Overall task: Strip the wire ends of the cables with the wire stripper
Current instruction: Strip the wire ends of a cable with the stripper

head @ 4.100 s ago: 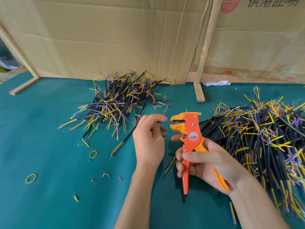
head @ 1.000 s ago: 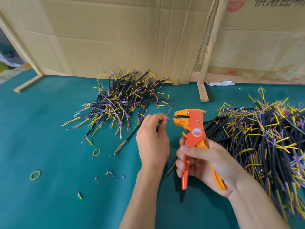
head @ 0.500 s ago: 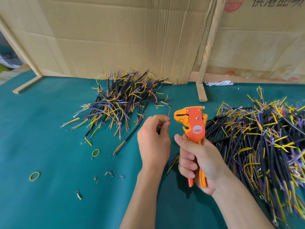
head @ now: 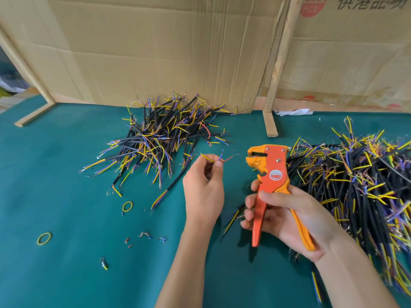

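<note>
Head view: the left hand (head: pixel 203 192) is raised over the green tabletop (head: pixel 55 196), its fingers (head: pixel 219 164) curled and pinching a cable (head: pixel 231 221) near its far end. Three thin wire ends fan out above the pinch: a yellow wire (head: pixel 206 157) pointing left, a blue wire (head: pixel 221 154) standing nearly upright, and a red wire (head: pixel 231 157) pointing right toward the tool. The cable's black body runs down behind the hand and shows again between the two wrists.

Just right of that, the right hand (head: pixel 289 216) grips the wire stripper (head: pixel 270 174) by its handles, fingers wrapped round the orange-red handle while the yellow-orange handle lies across the palm; the two handles are spread apart. The stripper's head points left, its jaws slightly parted and near the red wire without touching it.

On the far left of the hands lies a loose pile of cables (head: pixel 164 138), black with yellow, blue and red ends. A larger heap of cables (head: pixel 360 187) fills the right side, behind the right hand.

On the near left of the tabletop lie two yellow rubber bands (head: pixel 127 206), some small insulation scraps (head: pixel 144 235) and a ring terminal (head: pixel 103 263). A cardboard wall (head: pixel 155 52) with a wooden post (head: pixel 277 63) stands along the far edge.
</note>
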